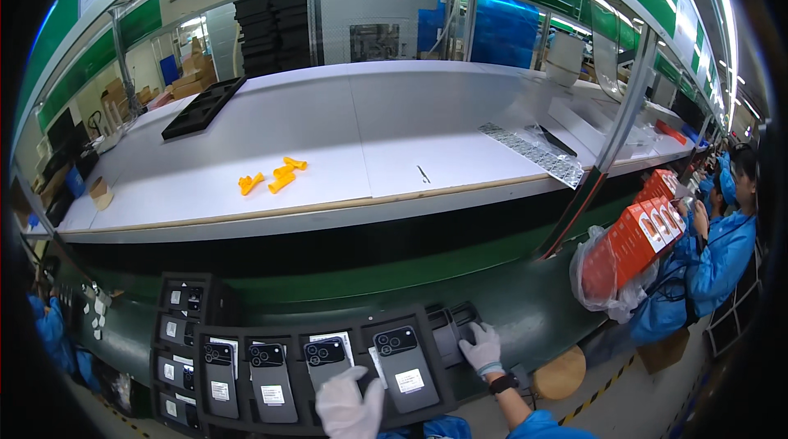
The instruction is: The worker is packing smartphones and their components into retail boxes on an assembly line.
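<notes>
A long black tray [328, 329] lies across the near bench, holding a row of dark grey phones with camera blocks and white labels. Over the lower part of one phone [326, 355] hovers my left hand [350, 404], in a white glove, thumb apart from the fingers and nothing visible in it. Right of it sits another phone [408, 373] in its slot. My right hand [483, 349], also gloved, lies with fingers apart against a dark grey rectangular piece [444, 344] at the tray's right end; its fingertips are partly hidden there. White sheets show beside several phones.
Stacked black trays [182, 295] with more phones stand at the left. Red boxes [632, 246] in clear plastic sit at the right, beside co-workers in blue. Behind, a white shelf [312, 119] carries yellow-orange pieces [281, 180] and a patterned strip [533, 153]. A round stool [560, 372] stands lower right.
</notes>
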Motion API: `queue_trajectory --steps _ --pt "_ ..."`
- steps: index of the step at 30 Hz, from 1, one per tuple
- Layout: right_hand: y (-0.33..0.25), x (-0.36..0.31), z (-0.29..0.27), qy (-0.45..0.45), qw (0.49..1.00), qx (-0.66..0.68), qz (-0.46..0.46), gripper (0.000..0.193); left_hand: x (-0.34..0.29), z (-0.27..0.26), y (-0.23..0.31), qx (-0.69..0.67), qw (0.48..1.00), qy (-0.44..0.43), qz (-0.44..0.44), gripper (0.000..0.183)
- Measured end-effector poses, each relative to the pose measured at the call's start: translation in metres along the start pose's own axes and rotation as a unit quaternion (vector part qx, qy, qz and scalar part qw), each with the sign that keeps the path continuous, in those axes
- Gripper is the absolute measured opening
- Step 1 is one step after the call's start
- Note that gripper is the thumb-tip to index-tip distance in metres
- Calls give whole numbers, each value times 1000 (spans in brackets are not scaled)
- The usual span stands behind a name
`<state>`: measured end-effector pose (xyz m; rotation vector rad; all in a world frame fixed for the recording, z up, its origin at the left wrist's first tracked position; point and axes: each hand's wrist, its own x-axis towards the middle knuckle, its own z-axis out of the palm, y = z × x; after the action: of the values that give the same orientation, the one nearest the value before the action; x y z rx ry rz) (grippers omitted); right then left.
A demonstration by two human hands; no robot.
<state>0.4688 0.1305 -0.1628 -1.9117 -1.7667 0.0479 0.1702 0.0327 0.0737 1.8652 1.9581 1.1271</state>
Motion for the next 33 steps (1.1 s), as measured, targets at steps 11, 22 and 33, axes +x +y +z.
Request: queue_trajectory --steps 11,22,33 --pt "-61 -18 58 -114 983 -144 28 95 -14 64 41 175 980 -65 -74 89" --pt "-56 16 -12 -92 982 127 106 101 7 66 44 91 968 -134 -194 99" --pt "-100 23 -129 -147 781 580 177 68 -9 29 23 -691 627 -108 -342 50"
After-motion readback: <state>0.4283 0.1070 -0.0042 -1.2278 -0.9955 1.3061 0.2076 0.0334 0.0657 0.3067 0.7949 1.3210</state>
